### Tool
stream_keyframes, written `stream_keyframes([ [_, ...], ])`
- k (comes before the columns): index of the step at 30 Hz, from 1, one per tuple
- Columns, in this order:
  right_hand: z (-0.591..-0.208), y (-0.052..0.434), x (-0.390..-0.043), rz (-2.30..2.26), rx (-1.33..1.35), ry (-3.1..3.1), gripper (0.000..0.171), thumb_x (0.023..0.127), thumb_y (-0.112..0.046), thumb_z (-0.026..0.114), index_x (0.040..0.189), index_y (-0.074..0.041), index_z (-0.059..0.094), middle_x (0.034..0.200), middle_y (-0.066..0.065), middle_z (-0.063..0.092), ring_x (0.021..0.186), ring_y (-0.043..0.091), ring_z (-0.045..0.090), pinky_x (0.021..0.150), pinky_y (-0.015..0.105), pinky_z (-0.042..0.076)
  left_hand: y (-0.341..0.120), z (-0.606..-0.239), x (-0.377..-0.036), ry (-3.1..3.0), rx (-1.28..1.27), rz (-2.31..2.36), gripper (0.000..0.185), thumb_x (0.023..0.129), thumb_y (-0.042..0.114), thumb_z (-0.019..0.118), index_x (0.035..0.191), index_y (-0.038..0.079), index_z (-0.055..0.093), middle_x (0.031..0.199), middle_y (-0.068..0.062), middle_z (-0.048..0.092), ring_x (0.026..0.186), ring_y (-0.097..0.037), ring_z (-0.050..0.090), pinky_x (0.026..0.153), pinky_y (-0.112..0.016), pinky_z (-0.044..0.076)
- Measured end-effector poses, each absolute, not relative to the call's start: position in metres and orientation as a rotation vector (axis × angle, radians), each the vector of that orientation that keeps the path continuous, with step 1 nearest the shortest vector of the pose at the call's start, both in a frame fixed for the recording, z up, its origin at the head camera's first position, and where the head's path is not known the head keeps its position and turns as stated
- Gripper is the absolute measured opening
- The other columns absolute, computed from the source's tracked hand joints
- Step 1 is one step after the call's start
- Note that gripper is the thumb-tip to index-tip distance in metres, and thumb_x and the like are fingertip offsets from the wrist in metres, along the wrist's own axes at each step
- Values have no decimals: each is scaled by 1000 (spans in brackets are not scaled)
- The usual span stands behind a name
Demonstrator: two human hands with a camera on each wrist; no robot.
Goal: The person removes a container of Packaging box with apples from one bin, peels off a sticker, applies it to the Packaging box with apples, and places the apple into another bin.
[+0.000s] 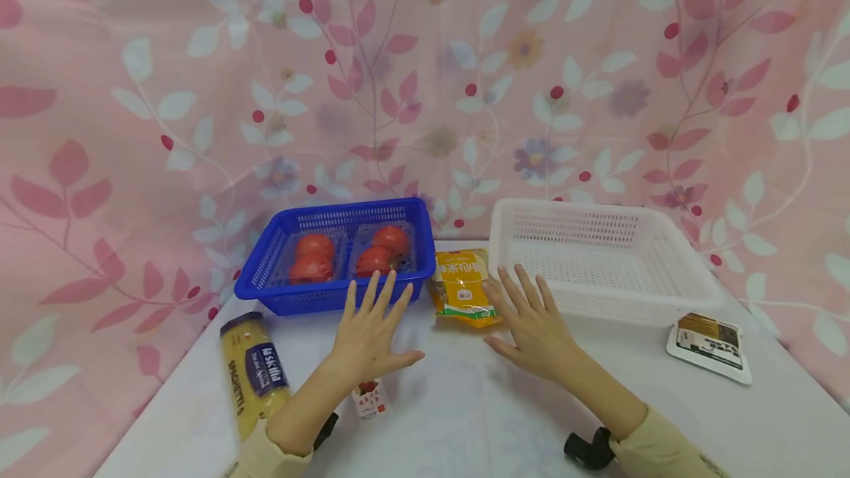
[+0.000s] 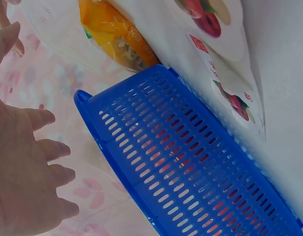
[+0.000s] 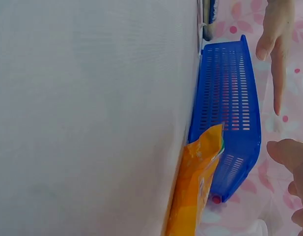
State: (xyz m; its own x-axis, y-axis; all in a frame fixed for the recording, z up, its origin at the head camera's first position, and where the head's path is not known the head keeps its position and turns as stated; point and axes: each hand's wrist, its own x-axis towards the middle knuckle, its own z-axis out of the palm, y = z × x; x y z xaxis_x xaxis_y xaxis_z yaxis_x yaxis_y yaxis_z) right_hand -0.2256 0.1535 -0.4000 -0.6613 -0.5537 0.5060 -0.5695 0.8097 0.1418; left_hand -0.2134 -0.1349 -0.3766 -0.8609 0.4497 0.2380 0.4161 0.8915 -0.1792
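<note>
My left hand hovers with fingers spread, its fingertips overlapping the front of the blue basket in the head view. It holds nothing. Inside that basket lie two clear packs of tomatoes. My right hand, fingers also spread and holding nothing, is nearest to the yellow food bag and the white basket. Under the left hand, partly hidden by it, lies a small white packet printed with red fruit. In the left wrist view the left palm shows beside the blue basket.
A spaghetti pack lies at the left, partly covered by the left forearm. On the right, a flat white pack with a dark label rests before the white basket. A pink floral curtain hangs behind the white-covered table.
</note>
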Motion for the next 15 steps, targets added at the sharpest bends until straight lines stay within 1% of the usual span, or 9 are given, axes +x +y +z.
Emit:
stream_keyframes([
  [5,-397,146,-228,59,845,-2446,80,79,-50,61,143,-11,32,151,16,13,136,38,6,107,55,2,-137,-374,-213,-2803,-629,159,100,71,76,48,147,19,18,153,-12,2,137,-33,-6,105,-59,0],
  [10,-391,134,-231,70,861,-2442,73,83,-49,58,141,-11,35,150,17,16,137,35,4,108,52,2,-139,-369,-213,-2843,-580,63,97,74,71,52,147,18,19,152,-15,7,137,-35,0,105,-59,6],
  [13,-386,124,-234,97,867,-2437,71,84,-47,58,141,-9,36,148,19,20,137,35,8,108,50,9,-141,-365,-216,-2859,-540,-16,94,76,66,55,147,17,19,151,-17,11,137,-37,7,104,-59,11],
  [15,-382,117,-237,126,878,-2415,70,84,-44,60,139,-6,38,145,22,27,135,37,16,107,50,18,-142,-362,-219,-2856,-510,-36,91,77,64,56,147,16,20,150,-17,15,136,-37,13,104,-59,15],
])
